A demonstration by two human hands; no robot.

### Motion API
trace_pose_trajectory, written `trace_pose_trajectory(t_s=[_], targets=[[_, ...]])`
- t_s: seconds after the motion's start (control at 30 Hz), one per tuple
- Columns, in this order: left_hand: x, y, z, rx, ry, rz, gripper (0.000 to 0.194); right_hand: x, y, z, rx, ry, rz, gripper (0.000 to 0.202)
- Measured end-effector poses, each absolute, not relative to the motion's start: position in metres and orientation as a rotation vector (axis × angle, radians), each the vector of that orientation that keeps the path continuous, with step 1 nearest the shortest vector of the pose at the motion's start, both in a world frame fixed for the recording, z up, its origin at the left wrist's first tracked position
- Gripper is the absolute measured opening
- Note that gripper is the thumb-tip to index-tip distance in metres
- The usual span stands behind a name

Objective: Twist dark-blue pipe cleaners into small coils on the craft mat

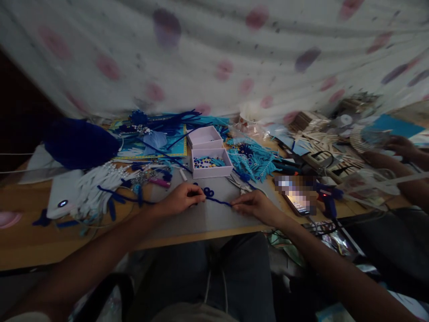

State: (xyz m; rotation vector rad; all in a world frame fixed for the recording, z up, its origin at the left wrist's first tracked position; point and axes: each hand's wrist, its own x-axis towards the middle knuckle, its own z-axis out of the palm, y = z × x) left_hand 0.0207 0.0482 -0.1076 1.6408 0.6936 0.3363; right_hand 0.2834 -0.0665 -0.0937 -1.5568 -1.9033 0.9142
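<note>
A short length of blue pipe cleaner (217,201) stretches between my two hands, low over the grey mat (174,221). My left hand (182,197) pinches its left end, while my right hand (253,205) pinches the right end. Just beyond it lie small dark blue loops (208,192), close to the left fingertips. Behind the hands stands a white box (214,172) of blue, yellow and white beads, its lid (205,136) tilted at the back. Scissors (239,183) lie on the mat behind my right hand.
At right are a phone (295,197), a blue glue gun (328,197) and a co-worker's hand (398,145). White beaded stems (100,188) and a white case (63,199) lie left. Turquoise pieces (254,158) pile beside the box. A spotted curtain (208,53) hangs behind.
</note>
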Motion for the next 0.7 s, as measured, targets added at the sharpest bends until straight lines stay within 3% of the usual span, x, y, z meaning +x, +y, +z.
trace_pose_trajectory(t_s=[0.2,0.3,0.43,0.57,0.7], targets=[[0.020,0.046,-0.100,1.195,0.706,0.144,0.029,0.293,-0.080,-0.080,-1.140,-2.464,-0.248,0.030],[0.020,0.046,-0.099,1.170,0.665,0.059,0.028,0.298,-0.083,-0.078,-0.985,-2.537,-0.488,0.037],[0.022,0.046,-0.106,1.617,0.684,0.372,0.019,0.286,-0.078,-0.078,-1.238,-2.361,-0.367,0.031],[0.024,0.041,-0.109,1.914,0.623,0.646,0.014,0.250,-0.068,-0.074,-1.501,-2.193,-0.078,0.043],[0.024,0.038,-0.111,1.769,0.657,0.753,0.039,0.219,-0.056,-0.084,-1.533,-2.093,0.264,0.021]])
